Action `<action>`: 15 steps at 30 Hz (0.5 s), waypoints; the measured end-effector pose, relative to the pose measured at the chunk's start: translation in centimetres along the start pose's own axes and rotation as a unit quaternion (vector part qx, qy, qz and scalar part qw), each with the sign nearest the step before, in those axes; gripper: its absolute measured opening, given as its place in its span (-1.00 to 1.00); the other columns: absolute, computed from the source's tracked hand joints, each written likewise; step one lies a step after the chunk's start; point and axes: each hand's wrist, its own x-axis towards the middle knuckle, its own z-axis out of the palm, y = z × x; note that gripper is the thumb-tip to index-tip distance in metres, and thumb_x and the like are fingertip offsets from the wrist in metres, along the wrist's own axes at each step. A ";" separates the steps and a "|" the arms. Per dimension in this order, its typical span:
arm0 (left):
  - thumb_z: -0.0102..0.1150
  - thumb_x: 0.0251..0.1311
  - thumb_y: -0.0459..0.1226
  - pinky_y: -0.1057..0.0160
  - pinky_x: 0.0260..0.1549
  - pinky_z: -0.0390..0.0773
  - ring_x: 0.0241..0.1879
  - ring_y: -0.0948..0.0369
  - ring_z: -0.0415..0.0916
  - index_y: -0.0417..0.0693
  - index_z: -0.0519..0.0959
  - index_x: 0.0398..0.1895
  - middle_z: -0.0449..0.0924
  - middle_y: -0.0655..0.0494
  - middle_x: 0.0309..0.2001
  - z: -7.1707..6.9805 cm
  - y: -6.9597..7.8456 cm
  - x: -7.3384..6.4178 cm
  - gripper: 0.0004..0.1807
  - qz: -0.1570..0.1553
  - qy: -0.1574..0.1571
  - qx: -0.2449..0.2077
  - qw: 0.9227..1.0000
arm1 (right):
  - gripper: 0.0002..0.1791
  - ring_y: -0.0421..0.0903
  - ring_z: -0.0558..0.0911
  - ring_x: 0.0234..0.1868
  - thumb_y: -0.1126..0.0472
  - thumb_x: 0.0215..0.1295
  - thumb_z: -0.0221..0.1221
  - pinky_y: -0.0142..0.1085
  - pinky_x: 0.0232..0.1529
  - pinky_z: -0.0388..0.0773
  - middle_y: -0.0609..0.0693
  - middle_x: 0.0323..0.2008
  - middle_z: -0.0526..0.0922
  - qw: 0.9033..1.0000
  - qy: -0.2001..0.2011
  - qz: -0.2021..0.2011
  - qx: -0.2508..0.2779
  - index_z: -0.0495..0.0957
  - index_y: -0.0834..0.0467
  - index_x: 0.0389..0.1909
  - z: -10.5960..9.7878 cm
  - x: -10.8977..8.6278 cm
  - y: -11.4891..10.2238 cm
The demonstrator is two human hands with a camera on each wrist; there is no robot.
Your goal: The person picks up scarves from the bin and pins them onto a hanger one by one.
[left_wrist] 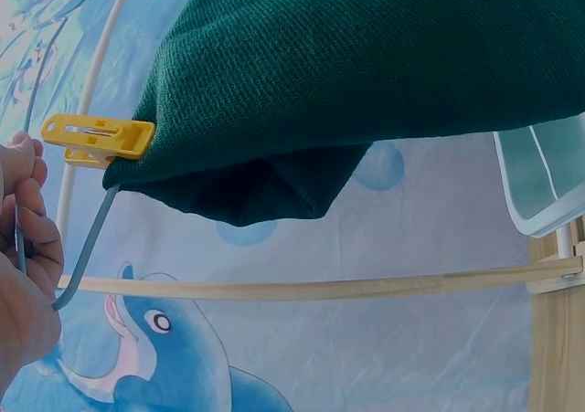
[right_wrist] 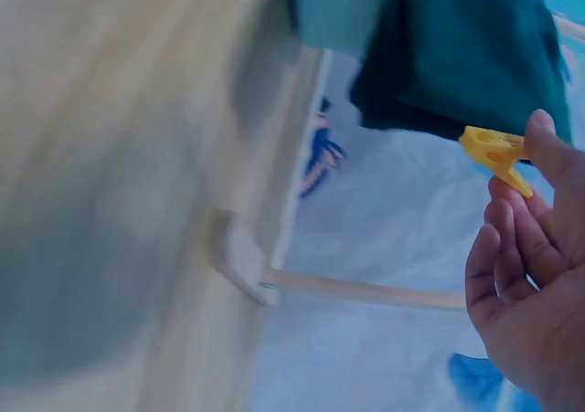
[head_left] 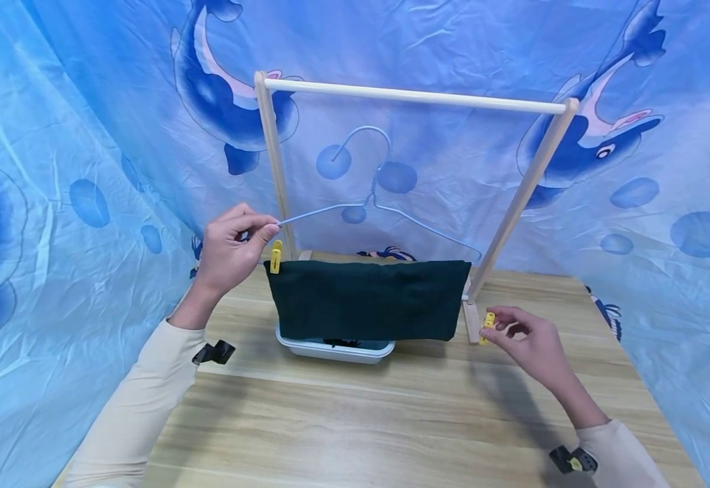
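Observation:
A pale blue wire hanger (head_left: 364, 127) is held up by my left hand (head_left: 233, 244), whose thumb and fingers pinch its left end. Folded dark green cloth (head_left: 367, 301) hangs from the hanger's lower bar. At the cloth's upper left corner a yellow clothespin (head_left: 276, 257) is clipped, just below my left fingers; the left wrist view shows this clothespin (left_wrist: 101, 140) biting the fabric edge. Between thumb and fingers, my right hand (head_left: 528, 339) pinches a second yellow clothespin (head_left: 487, 327), right of the cloth. That clothespin (right_wrist: 494, 152) overlaps the cloth's edge in the right wrist view.
Behind the cloth stands a wooden rack (head_left: 526, 196) with a white top rail (head_left: 416, 96). Partly hidden under the cloth, a white bin (head_left: 337, 352) sits on the wood-grain table (head_left: 355, 420). A blue dolphin-print curtain (head_left: 111, 88) surrounds the table's back and sides.

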 end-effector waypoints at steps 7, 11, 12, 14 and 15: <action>0.38 0.16 -0.53 0.39 -0.53 0.19 -0.51 0.31 0.24 -0.31 0.77 -0.31 0.40 0.05 -0.54 -0.1 -0.2 0.0 -0.93 0.000 0.001 0.005 1.000 | -0.59 -0.32 0.57 -0.31 0.42 0.04 0.50 -0.60 -0.26 0.50 0.06 -0.28 0.70 0.998 0.004 -0.049 0.033 0.67 0.27 -0.05 -2.6 2.3 -1.9; 0.39 0.16 -0.53 0.39 -0.53 0.19 -0.50 0.31 0.24 -0.31 0.77 -0.31 0.40 0.05 -0.53 -0.1 -0.2 0.1 -0.93 -0.001 0.003 0.005 1.000 | -0.60 -0.30 0.57 -0.29 0.44 0.06 0.48 -0.59 -0.23 0.49 0.01 -0.21 0.69 0.997 -0.004 -0.062 0.037 0.64 0.25 -0.04 -4.1 3.6 -3.3; 0.38 0.16 -0.53 0.39 -0.53 0.19 -0.50 0.31 0.24 -0.31 0.77 -0.31 0.40 0.05 -0.53 -0.1 -0.2 0.1 -0.93 -0.002 0.002 0.004 1.000 | -0.60 -0.29 0.57 -0.30 0.45 0.07 0.48 -0.58 -0.23 0.50 0.01 -0.20 0.70 0.997 -0.005 -0.065 0.041 0.65 0.25 -0.04 -4.5 4.0 -3.6; 0.38 0.16 -0.54 0.39 -0.53 0.19 -0.50 0.31 0.24 -0.32 0.77 -0.31 0.41 0.04 -0.53 -0.1 -0.1 0.1 -0.93 -0.003 0.002 0.003 1.000 | -0.61 -0.31 0.57 -0.31 0.44 0.09 0.47 -0.59 -0.24 0.50 -0.06 -0.20 0.69 0.997 -0.008 -0.066 0.040 0.65 0.22 -0.04 -5.1 4.5 -4.0; 0.38 0.16 -0.54 0.39 -0.53 0.18 -0.50 0.31 0.24 -0.32 0.77 -0.31 0.40 0.04 -0.53 -0.1 -0.1 0.1 -0.93 -0.003 0.003 0.003 1.000 | -0.61 -0.31 0.58 -0.32 0.43 0.10 0.47 -0.59 -0.24 0.50 -0.05 -0.20 0.70 0.997 -0.009 -0.068 0.041 0.65 0.21 -0.04 -5.4 4.8 -4.2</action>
